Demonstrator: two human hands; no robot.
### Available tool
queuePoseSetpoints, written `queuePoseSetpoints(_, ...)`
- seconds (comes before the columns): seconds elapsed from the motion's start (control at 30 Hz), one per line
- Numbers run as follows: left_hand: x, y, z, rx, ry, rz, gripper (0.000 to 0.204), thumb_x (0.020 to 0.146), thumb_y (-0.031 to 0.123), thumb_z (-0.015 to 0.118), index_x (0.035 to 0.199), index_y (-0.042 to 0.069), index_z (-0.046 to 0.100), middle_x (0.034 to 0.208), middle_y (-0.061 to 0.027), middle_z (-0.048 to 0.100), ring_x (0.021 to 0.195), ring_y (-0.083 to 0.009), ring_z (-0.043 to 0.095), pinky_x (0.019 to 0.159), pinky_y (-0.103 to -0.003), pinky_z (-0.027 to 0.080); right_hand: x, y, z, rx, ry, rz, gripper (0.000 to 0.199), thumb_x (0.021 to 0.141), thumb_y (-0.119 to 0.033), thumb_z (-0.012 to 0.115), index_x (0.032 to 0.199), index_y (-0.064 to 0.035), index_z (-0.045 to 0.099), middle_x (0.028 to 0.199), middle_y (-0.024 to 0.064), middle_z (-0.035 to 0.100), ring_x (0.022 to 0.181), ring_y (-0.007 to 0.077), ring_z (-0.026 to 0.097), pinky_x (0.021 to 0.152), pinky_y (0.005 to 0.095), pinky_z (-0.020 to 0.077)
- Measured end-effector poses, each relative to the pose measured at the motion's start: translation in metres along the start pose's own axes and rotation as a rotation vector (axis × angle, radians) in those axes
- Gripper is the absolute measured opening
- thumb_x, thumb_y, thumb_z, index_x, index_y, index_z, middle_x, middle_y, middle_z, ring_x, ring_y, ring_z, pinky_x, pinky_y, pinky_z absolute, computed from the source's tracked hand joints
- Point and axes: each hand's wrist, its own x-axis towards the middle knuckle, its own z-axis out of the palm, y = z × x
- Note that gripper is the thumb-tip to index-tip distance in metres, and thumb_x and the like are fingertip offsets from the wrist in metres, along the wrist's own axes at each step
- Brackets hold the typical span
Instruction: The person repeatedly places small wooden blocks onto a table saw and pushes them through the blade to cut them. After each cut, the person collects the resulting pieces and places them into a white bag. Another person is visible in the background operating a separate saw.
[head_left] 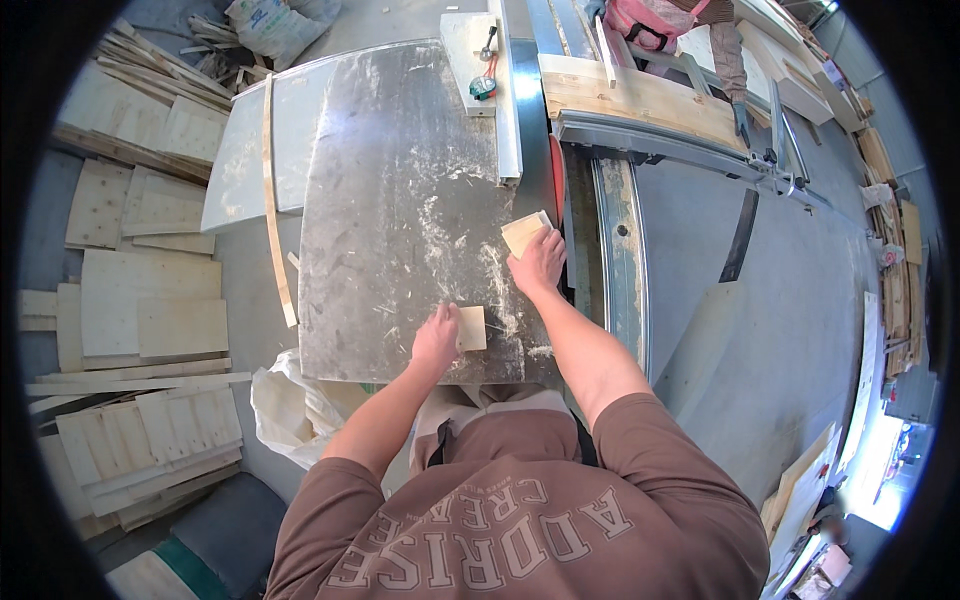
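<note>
Pinching the left edge of a small square wood piece (pixel 473 328), the left hand (pixel 436 338) is over the near part of a dark, dust-streaked tabletop (pixel 375 230). Farther forward and to the right, the right hand (pixel 540 262) grasps a pale wood block (pixel 523 236) near the table's right edge, just beside a narrow red strip (pixel 558 175). The 2 pieces are well apart. Beyond the right hand, a metal fence (pixel 508 110) runs away from the person, with a green-and-black tool (pixel 483 86) lying to its left. Right of the table is a long metal rail (pixel 622 240); on the left, a thin wooden strip (pixel 276 205) crosses a grey side panel (pixel 240 150). Stacked boards (pixel 150 300) lie farther left, and 1 co-worker's gloved hand (pixel 741 125) shows at upper right.
</note>
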Motion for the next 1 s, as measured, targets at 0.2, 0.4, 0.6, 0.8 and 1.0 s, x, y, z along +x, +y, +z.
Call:
queuePoseSetpoints(0.2, 0.004, -0.002, 0.006, -0.016, 0.015, 0.011, 0.108, 0.062, 0.018, 0.101, 0.15, -0.003, 0.041, 0.134, -0.0185, 0.058, 0.123, -0.0393, 0.066, 0.101, -0.044, 0.059, 0.004, 0.005, -0.003, 0.027, -0.077, 0.063, 0.088, 0.074, -0.038, 0.09, 0.136, 0.0034, 0.043, 0.135, 0.0222, 0.052, 0.13, 0.0375, 0.052, 0.116, 0.0497, 0.0379)
queuePoseSetpoints(0.4, -0.001, -0.014, 0.018, -0.066, 0.034, 0.01, 0.117, 0.063, 0.02, 0.101, 0.157, -0.003, 0.035, 0.149, -0.0221, 0.051, 0.13, -0.0422, 0.062, 0.106, -0.046, 0.058, -0.026, -0.007, -0.029, 0.118, -0.181, -0.018, 0.089, 0.071, -0.034, 0.091, 0.136, -0.0002, 0.041, 0.131, 0.0221, 0.054, 0.129, 0.0389, 0.053, 0.116, 0.0495, 0.0381)
queuePoseSetpoints(0.6, -0.03, -0.037, 0.05, -0.43, 0.289, -0.194, 0.117, 0.076, 0.01, 0.083, 0.168, -0.006, 0.013, 0.168, -0.0301, 0.034, 0.147, -0.0468, 0.049, 0.121, -0.046, 0.046, -0.107, -0.019, -0.076, 0.338, -0.382, -0.594, 0.097, 0.06, -0.023, 0.093, 0.141, -0.0017, 0.044, 0.134, 0.0207, 0.056, 0.132, 0.0412, 0.053, 0.118, 0.0496, 0.0395)
queuePoseSetpoints(0.8, -0.041, -0.027, 0.043, -0.909, 0.158, -0.251, 0.106, 0.078, 0.007, 0.072, 0.167, -0.011, 0.017, 0.16, -0.0316, 0.048, 0.147, -0.0401, 0.052, 0.122, -0.042, 0.042, -0.123, -0.023, -0.045, 0.201, -0.415, -0.854, 0.101, 0.067, -0.024, 0.094, 0.15, 0.0006, 0.042, 0.143, 0.0203, 0.053, 0.138, 0.0374, 0.051, 0.122, 0.0496, 0.0374)
queuePoseSetpoints(1.0, -0.029, -0.02, 0.059, -1.151, 0.158, -0.355, 0.064, 0.078, 0.002, 0.067, 0.14, -0.007, 0.053, 0.121, -0.0148, 0.07, 0.113, -0.0239, 0.065, 0.1, -0.035, 0.052, -0.157, -0.01, -0.022, 0.587, -0.391, -0.284, 0.095, 0.091, -0.031, 0.081, 0.162, 0.0065, 0.029, 0.154, 0.0276, 0.049, 0.146, 0.0404, 0.046, 0.126, 0.0477, 0.0331)
